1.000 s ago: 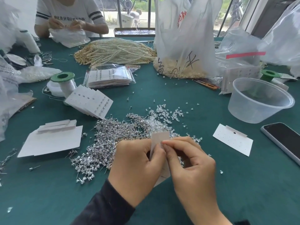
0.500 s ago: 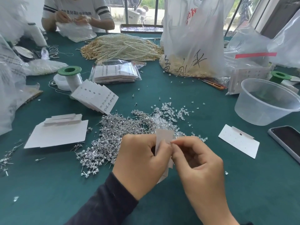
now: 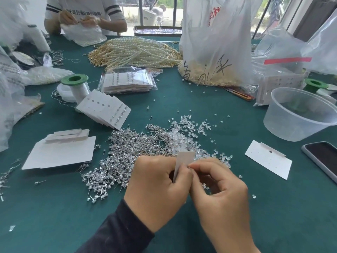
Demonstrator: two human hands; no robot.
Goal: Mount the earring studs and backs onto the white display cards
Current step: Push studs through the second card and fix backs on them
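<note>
We held a small white paper display card [image 3: 185, 158] upright and nearly edge-on. Our left hand [image 3: 156, 190] gripped it and the right hand [image 3: 220, 194] pinched its right face, with its top edge above the fingertips [image 3: 202, 166]. Just beyond the fingers and left of them lay a heap of silver pin-backed earring studs [image 3: 125, 156]. Clear plastic earring backs [image 3: 182, 136] were scattered beyond that. A flat white punched card [image 3: 268, 158] lay well right of the fingers. A fanned stack of stud-filled white cards [image 3: 104, 110] leaned far beyond them on the left, and a pile of blank white cards [image 3: 60, 152] lay well left.
</note>
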